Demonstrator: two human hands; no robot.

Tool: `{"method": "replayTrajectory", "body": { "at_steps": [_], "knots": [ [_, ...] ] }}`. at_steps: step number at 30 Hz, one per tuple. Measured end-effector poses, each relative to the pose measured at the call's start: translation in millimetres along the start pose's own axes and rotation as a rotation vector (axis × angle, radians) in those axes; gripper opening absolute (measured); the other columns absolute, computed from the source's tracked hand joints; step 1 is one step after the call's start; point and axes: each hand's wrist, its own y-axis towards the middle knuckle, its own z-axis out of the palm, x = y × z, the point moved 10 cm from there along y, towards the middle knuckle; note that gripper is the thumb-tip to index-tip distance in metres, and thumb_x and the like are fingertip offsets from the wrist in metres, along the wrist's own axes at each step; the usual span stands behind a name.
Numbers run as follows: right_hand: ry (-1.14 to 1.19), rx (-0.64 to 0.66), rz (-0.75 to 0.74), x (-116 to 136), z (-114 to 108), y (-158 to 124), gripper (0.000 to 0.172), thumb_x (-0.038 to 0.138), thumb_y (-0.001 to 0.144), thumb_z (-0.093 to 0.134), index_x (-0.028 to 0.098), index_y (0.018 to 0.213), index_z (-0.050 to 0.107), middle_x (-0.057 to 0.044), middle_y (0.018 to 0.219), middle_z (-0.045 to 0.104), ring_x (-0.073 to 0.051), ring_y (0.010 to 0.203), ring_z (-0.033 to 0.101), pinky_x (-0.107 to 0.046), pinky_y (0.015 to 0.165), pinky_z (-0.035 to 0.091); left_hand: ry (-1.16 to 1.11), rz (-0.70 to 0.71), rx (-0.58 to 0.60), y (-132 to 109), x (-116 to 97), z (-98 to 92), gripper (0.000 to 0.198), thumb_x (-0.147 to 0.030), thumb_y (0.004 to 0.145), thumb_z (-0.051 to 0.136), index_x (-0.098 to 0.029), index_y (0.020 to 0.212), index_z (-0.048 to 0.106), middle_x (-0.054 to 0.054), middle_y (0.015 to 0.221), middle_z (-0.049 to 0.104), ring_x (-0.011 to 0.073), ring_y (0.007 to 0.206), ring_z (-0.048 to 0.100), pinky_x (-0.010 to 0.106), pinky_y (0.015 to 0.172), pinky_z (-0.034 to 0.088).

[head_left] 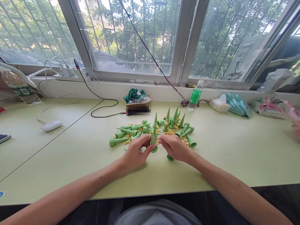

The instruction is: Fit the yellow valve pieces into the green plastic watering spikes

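My left hand (138, 149) is closed around a green plastic watering spike (152, 139), its pointed end up. Close beside it, my right hand (174, 146) pinches a small yellow plastic valve (157, 143) against the spike's side; whether it sits in a hole there I cannot tell. Behind both hands spreads a pile of similar green spikes, some upright like this spike (174, 118), others lying flat like this spike (120, 141). Small yellow pieces (184, 141) are scattered among them. Under my right hand a green cap or spike end (170, 157) partly shows.
Behind the pile stands a small cardboard box (138, 103) holding green plastic wrapping. A water bottle (195, 96), a tissue box (219, 104) and a pink dustpan (270, 108) line the back right. On the left lie a white mouse (52, 126) and cables. Another person's hand (295, 125) shows at the right edge.
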Motion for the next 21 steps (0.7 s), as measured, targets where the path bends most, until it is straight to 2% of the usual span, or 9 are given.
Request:
{"method": "replayTrajectory", "body": {
  "at_steps": [4, 7, 9, 12, 15, 21],
  "knots": [
    [-0.045, -0.006, 0.011, -2.2, 1.4, -0.7, 0.034, 0.027, 0.104, 0.036, 0.021, 0.071, 0.040, 0.003, 0.062, 0.042, -0.012, 0.055, 0.034, -0.025, 0.056, 0.030, 0.133, 0.144, -0.003, -2.0, -14.8, 0.6, 0.010, -0.023, 0.094, 0.057, -0.018, 0.086, 0.059, 0.002, 0.077, 0.065, 0.0113, 0.061, 0.051, 0.024, 0.058, 0.044],
    [-0.032, -0.025, 0.023, -2.0, -0.5, -0.5, 0.035, 0.028, 0.104, 0.038, 0.021, 0.071, 0.043, 0.003, 0.062, 0.044, -0.011, 0.055, 0.037, -0.025, 0.056, 0.031, 0.150, 0.179, -0.013, -2.0, -19.6, 0.0, 0.009, -0.022, 0.095, 0.056, -0.018, 0.088, 0.060, 0.002, 0.078, 0.065, 0.0114, 0.063, 0.052, 0.024, 0.061, 0.045],
    [-0.006, -0.051, 0.035, -1.9, -3.5, -0.4, 0.032, 0.029, 0.105, 0.040, 0.020, 0.075, 0.049, 0.002, 0.065, 0.050, -0.012, 0.057, 0.042, -0.024, 0.058, 0.035, 0.124, 0.130, -0.028, -0.4, -15.5, -2.1, 0.009, -0.024, 0.095, 0.056, -0.018, 0.090, 0.060, 0.000, 0.072, 0.061, 0.0115, 0.062, 0.052, 0.024, 0.059, 0.044],
    [0.031, -0.094, 0.055, -2.7, -8.2, -0.8, 0.019, 0.031, 0.104, 0.046, 0.020, 0.095, 0.058, 0.000, 0.072, 0.058, -0.012, 0.061, 0.050, -0.025, 0.062, 0.041, 0.017, 0.012, -0.043, 2.4, -4.2, -4.9, 0.012, -0.029, 0.096, 0.056, -0.018, 0.092, 0.059, -0.001, 0.067, 0.057, 0.0111, 0.059, 0.051, 0.023, 0.054, 0.041],
    [0.052, -0.111, 0.050, -2.8, -9.6, -1.1, 0.018, 0.031, 0.102, 0.052, 0.020, 0.114, 0.058, -0.002, 0.082, 0.064, -0.014, 0.065, 0.056, -0.025, 0.064, 0.046, -0.134, -0.087, -0.053, 4.4, 5.4, -6.2, 0.015, -0.033, 0.095, 0.058, -0.018, 0.094, 0.058, -0.003, 0.065, 0.054, 0.0097, 0.054, 0.049, 0.022, 0.051, 0.041],
    [0.047, -0.137, -0.061, 4.5, -11.2, 0.0, 0.017, 0.025, 0.102, 0.051, 0.020, 0.115, 0.060, -0.006, 0.092, 0.069, -0.016, 0.076, 0.063, -0.028, 0.071, 0.051, -0.287, -0.145, -0.052, 4.9, 10.1, -4.5, 0.017, -0.035, 0.095, 0.060, -0.018, 0.095, 0.057, -0.005, 0.063, 0.050, 0.0084, 0.050, 0.046, 0.021, 0.048, 0.039]
  ]
}}
